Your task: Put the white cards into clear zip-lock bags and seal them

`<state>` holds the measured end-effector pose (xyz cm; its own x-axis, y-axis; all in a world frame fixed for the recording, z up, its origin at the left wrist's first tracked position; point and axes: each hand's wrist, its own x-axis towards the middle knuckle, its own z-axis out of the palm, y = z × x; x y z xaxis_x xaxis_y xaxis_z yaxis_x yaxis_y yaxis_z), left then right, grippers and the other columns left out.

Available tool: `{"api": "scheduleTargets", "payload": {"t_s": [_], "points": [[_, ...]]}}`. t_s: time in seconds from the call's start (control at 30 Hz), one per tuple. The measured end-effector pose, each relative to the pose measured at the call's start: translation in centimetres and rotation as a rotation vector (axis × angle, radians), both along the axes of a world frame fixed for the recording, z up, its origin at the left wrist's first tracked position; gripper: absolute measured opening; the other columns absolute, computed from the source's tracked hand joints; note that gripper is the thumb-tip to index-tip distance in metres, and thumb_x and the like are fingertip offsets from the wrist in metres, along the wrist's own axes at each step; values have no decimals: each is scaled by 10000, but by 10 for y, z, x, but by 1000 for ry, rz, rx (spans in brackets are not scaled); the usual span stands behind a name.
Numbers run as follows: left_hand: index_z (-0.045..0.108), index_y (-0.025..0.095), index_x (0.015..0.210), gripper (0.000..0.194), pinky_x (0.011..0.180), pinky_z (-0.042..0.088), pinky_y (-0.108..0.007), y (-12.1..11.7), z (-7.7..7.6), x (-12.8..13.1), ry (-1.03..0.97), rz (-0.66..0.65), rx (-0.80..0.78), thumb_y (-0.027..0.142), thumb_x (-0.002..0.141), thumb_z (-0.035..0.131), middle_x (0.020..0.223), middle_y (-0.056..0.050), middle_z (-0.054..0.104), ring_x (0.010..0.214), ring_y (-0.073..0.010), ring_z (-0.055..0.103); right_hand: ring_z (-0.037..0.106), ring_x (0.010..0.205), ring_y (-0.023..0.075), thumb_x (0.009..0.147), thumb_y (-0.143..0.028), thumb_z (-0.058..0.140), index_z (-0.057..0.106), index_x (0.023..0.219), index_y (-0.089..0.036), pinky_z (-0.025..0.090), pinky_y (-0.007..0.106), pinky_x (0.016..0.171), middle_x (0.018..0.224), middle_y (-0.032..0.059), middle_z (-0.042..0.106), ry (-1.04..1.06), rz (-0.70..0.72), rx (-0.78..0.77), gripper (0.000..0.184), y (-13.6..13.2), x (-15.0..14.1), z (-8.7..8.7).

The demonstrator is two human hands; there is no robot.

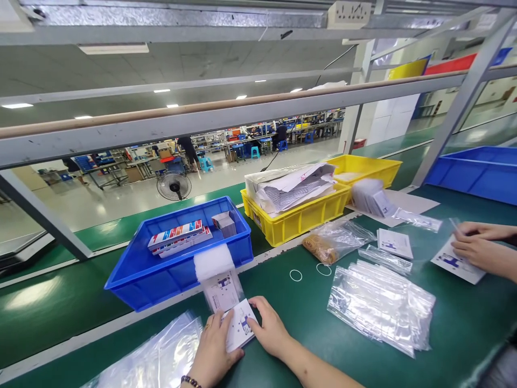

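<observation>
A white printed booklet [239, 327] with a blue figure on its cover lies at the front edge of the green table. My left hand [215, 345], a beaded bracelet at its wrist, grips the booklet's left side. On the right side, my right hand [270, 326] has its thumb on the cover and its fingers at the far edge. Just beyond, a similar booklet in a clear bag [223, 291] leans by the blue bin, with a white foam-like piece [214, 262] over its top. Clear plastic bags [157, 355] lie left of my left hand.
A blue bin [177, 275] holds printed boxes; a yellow bin [301, 221] holds wrapped papers. Rubber bands [321, 249] in a bag and stacked clear bags [379, 307] lie to the right. A co-worker's hands [484, 242] hold another booklet. A metal rail [226, 118] crosses above.
</observation>
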<state>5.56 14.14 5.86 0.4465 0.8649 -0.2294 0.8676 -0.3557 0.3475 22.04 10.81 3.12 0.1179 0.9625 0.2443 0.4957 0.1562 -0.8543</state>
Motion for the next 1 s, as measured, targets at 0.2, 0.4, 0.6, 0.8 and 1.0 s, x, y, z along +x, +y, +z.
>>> {"api": "scheduleTargets", "payload": {"t_s": [0.2,0.4,0.6,0.8,1.0], "points": [[382,135,1302,752,1025,226,-370,0,-1,-1,-28,12,29,347,604,563,1346,-130,388,1230,-288,310,562,955,199,696,-125,493,530,963,-202,443,331,854,972,57,593,-12,5,-11,280,0,0,0],[390,137,1299,763,1025,222,-371,-2,4,-2,-64,18,17,351,592,578,1345,-135,385,1229,-297,307,559,961,200,709,-137,481,538,924,-188,431,325,870,981,72,587,-15,39,-7,228,2,0,0],[387,149,1300,784,1025,219,-379,-1,6,-1,-49,20,-2,369,579,604,1345,-126,375,1223,-303,300,566,952,202,708,-162,478,545,918,-192,434,330,865,995,77,587,-17,40,-10,222,3,0,-4],[352,180,1315,842,1030,214,-394,1,4,-2,-18,16,-25,423,562,638,1353,-106,356,1227,-303,279,563,974,214,723,-209,461,558,901,-193,430,344,874,1023,91,580,-33,60,-35,203,5,2,-8],[359,195,1309,848,1030,221,-415,2,2,-3,-37,12,-8,455,559,654,1350,-111,358,1228,-313,286,568,975,217,731,-234,444,558,910,-187,438,351,872,1023,102,587,-62,71,-36,218,5,2,-8]]}}
